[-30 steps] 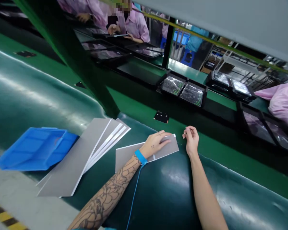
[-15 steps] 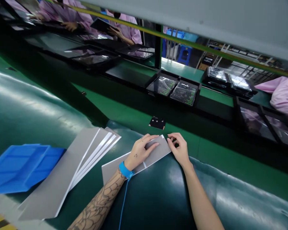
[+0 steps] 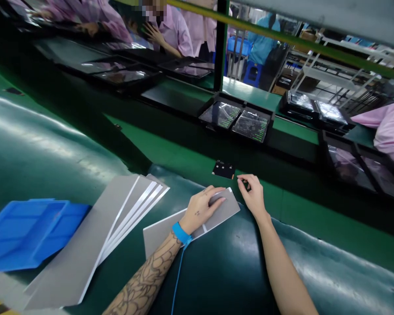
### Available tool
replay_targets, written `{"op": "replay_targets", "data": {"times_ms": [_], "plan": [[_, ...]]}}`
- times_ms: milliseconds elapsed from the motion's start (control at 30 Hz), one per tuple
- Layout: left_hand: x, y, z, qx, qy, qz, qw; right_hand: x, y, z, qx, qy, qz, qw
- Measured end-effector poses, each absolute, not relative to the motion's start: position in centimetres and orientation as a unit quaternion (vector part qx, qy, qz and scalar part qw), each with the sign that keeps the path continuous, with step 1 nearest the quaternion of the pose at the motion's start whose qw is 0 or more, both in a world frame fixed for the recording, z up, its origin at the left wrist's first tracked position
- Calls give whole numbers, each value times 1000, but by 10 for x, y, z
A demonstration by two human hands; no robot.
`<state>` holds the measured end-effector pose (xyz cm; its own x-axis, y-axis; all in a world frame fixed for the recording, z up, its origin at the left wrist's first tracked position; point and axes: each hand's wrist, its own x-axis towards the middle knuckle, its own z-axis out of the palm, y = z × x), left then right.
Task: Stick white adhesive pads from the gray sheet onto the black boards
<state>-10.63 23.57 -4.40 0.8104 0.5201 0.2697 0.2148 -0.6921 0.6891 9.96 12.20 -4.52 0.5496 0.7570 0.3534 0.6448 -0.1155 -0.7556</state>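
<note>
A grey sheet [image 3: 169, 227] with white edges and a thin white cross line lies slanted over the rounded green work surface. My left hand [image 3: 200, 208], with a blue wrist strap [image 3: 181, 233] and cord, is closed on the sheet near its right end, thumb on top and fingers along the far edge. Just beyond that end, my right hand [image 3: 252, 192] is raised apart from the sheet, thumb and forefinger pinched together; anything between them is too small to see. Close to its fingertips, a small black card [image 3: 223, 169] with pale spots lies on the green belt.
Left of me are fanned grey sheets [image 3: 82, 245] and a blue tray [image 3: 26, 232]. Black trays [image 3: 265, 142] holding clear-covered panels stand along the line ahead. Across it are people in pink sleeves [image 3: 180, 35]. A yellow-green bar [image 3: 282, 37] crosses overhead.
My right hand has moved away from the sheet's right corner, up toward the belt. My left hand stays on the sheet. The person across the line no longer holds up a dark panel.
</note>
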Motion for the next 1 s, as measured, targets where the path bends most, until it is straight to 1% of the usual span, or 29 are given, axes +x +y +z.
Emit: {"op": "replay_targets", "data": {"times_ms": [67,133,200,333,467,567,733,1000], "plan": [[-106,235,-43,896,201,224,326,112,139,-47,-778,-491,19,393],[-106,236,-42,901,196,216,321,120,153,-50,-800,-507,6,322],[-105,236,-40,905,192,208,319,124,161,-51,-809,-514,6,284],[-103,234,-38,910,187,194,316,124,157,-49,-808,-525,1,267],[-98,230,-37,918,173,185,304,131,148,-51,-792,-534,-22,295],[-94,233,-41,923,175,184,289,145,149,-65,-801,-527,-78,272],[-91,237,-44,923,186,186,282,156,151,-79,-814,-520,-116,230],[-85,238,-50,918,185,208,282,155,146,-80,-822,-493,-178,223]]}}
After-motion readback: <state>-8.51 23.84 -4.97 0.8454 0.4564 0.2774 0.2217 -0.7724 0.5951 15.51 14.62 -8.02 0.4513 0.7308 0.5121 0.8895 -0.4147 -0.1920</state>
